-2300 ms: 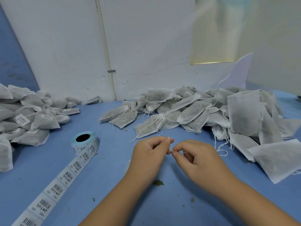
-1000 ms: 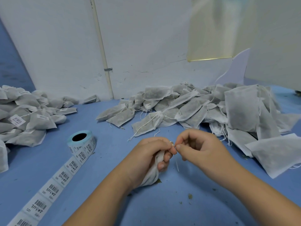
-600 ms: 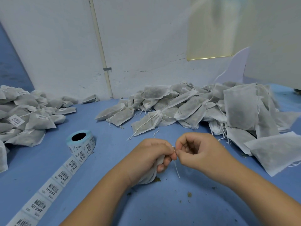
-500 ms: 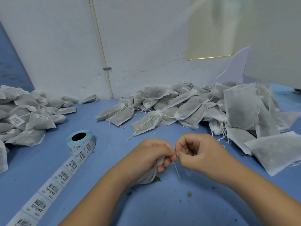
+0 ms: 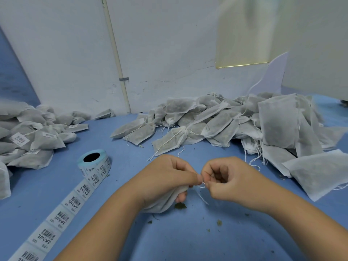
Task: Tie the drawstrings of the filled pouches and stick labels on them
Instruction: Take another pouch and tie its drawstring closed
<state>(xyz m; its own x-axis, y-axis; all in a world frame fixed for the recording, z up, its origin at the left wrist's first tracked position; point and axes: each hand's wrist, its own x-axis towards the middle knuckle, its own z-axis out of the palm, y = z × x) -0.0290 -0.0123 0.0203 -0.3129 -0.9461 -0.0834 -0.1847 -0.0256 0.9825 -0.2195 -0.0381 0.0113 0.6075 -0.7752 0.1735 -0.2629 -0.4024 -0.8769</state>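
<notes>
My left hand [image 5: 167, 178] grips the gathered neck of a white filled pouch [image 5: 163, 202], whose body hangs under my palm onto the blue table [image 5: 188, 238]. Close beside it, my right hand [image 5: 231, 181] pinches the thin white drawstring [image 5: 202, 194]; a loose end trails down toward the table. The two hands almost touch at the fingertips. A roll of barcode labels [image 5: 94, 162] stands to the left, its strip [image 5: 62, 217] running toward the lower left corner.
A big heap of unlabelled pouches [image 5: 244, 125] with loose strings fills the back right. A heap of labelled pouches [image 5: 28, 136] lies at the left edge. Green crumbs [image 5: 180, 205] dot the table near my hands. A white wall with a pipe [image 5: 116, 59] stands behind.
The hands have stayed together at the pouch's neck, dropping slightly toward the table since a second ago. The right hand keeps working the string; the pouch stays in the left hand.
</notes>
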